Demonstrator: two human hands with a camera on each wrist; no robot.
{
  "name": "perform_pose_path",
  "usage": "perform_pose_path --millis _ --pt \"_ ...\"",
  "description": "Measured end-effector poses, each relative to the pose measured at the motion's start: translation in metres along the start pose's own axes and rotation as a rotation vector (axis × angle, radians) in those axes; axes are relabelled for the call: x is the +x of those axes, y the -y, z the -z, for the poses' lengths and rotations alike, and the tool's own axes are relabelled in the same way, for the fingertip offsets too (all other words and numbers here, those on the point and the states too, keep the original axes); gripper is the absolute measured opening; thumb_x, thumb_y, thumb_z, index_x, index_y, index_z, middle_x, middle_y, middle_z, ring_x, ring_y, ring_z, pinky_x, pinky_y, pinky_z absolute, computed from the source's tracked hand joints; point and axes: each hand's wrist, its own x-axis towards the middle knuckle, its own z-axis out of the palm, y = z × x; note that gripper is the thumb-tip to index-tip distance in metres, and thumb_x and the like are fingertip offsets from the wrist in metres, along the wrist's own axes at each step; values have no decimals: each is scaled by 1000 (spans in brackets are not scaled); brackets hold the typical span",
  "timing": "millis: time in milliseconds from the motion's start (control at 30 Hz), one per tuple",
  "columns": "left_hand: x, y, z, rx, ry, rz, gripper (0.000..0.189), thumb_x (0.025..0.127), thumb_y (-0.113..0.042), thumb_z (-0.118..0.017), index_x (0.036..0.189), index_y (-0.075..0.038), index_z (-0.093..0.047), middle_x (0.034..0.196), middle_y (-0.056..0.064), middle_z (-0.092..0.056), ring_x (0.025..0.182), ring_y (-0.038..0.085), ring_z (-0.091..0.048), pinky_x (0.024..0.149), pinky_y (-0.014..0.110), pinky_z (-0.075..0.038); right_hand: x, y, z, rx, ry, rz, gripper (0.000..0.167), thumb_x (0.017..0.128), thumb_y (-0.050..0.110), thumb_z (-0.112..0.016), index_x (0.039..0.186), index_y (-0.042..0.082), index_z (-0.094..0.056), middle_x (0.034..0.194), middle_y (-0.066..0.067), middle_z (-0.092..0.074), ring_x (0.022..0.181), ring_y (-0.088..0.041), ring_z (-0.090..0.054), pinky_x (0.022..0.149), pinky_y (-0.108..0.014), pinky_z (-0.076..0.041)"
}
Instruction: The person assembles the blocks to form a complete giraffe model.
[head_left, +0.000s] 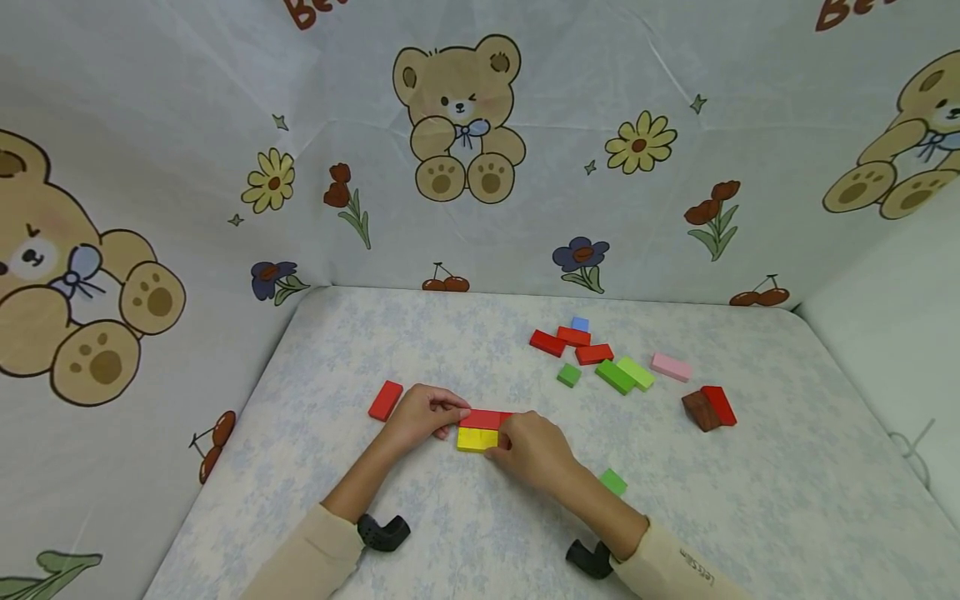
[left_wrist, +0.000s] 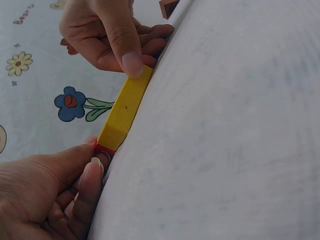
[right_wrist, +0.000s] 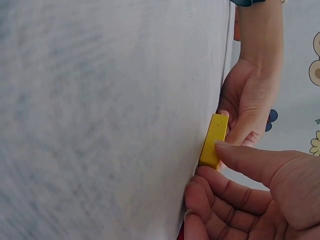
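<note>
A yellow block point(head_left: 477, 440) lies on the table along the near side of a red block point(head_left: 480, 419), long sides together. My left hand point(head_left: 423, 412) pinches the red block's left end between thumb and finger. At the other end my right hand point(head_left: 536, 450) grips the yellow block, its thumb on the near face, as the yellow block point(right_wrist: 214, 140) shows in the right wrist view. More red shows beyond a seam beside the right fingers, mostly hidden by them. In the left wrist view the yellow block point(left_wrist: 125, 107) spans between both hands.
A lone red block point(head_left: 386, 401) lies left of the left hand. A green block point(head_left: 613, 481) sits beside the right forearm. Farther back are several red blocks point(head_left: 594, 354), green blocks point(head_left: 615, 377), a blue block point(head_left: 580, 323), a pink block point(head_left: 671, 367) and a brown block point(head_left: 701, 412).
</note>
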Motion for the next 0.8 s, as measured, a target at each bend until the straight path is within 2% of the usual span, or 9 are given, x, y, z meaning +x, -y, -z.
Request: perform_pose_path --millis 167,333,533,667,800 --pt "2 -3 -1 5 5 -3 17 89 -26 -81 100 -13 -81 78 1 -73 53 15 -60 56 29 -57 0 -5 11 19 29 -8 29 84 26 -85 67 15 -64 57 7 -50 54 -10 -45 51 -23 -39" --pt "2 -5 -2 24 -9 9 17 88 -27 -81 100 -14 -81 80 0 -73 54 16 -60 57 30 -57 1 -14 36 41 18 -56 20 87 24 -83 75 15 -70 62 8 -56 57 -12 -51 54 -25 -46" --pt "-4 -3 -1 27 -12 17 15 89 -24 -81 99 -14 -81 80 1 -72 53 16 -59 57 31 -57 -5 -37 66 34 -84 -77 12 87 25 -82 86 16 -74 70 8 -61 65 -12 -55 56 -27 -49" --pt "-6 -2 -1 32 -16 15 15 89 -24 -81 99 -14 -81 79 1 -72 53 16 -59 57 31 -58 -8 -65 80 45 -165 -47 12 88 22 -82 94 13 -77 78 5 -66 70 -13 -57 58 -26 -50" --pt "-3 -2 -1 29 -18 11 15 89 -24 -81 100 -14 -81 80 1 -72 54 17 -61 58 31 -58 -9 -96 90 40 -251 -72 17 90 19 -79 102 7 -77 85 -1 -71 71 -16 -59 58 -28 -51"
